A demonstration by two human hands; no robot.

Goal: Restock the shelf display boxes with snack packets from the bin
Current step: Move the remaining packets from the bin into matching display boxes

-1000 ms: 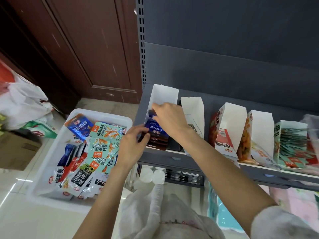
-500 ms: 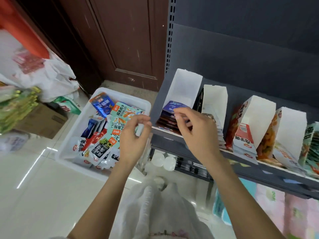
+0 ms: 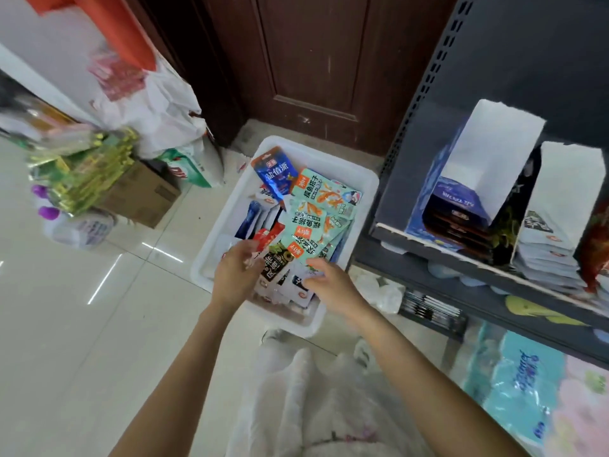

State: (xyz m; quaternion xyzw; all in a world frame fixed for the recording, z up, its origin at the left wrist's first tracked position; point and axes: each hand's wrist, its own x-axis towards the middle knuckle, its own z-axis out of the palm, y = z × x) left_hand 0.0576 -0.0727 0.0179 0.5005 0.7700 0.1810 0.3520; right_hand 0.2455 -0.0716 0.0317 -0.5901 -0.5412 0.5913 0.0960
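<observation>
Here the step in hand looks like picking fresh stock: both hands reach into the white bin (image 3: 359, 179) on the floor. The left hand (image 3: 235, 275) and right hand (image 3: 331, 283) touch the snack packets (image 3: 306, 225), but whether either grip holds one cannot be told. Next, a packet must be lifted to the blue display box (image 3: 461, 192) on the shelf (image 3: 428, 258).

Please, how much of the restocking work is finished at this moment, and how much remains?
Done: the leftmost white cardboard display box on the grey metal shelf holds a stack of dark blue packets. In hand: the left hand and right hand reach among packets at the near end of the white plastic bin; neither clearly grips one. Left: many teal packets remain inside.
</observation>
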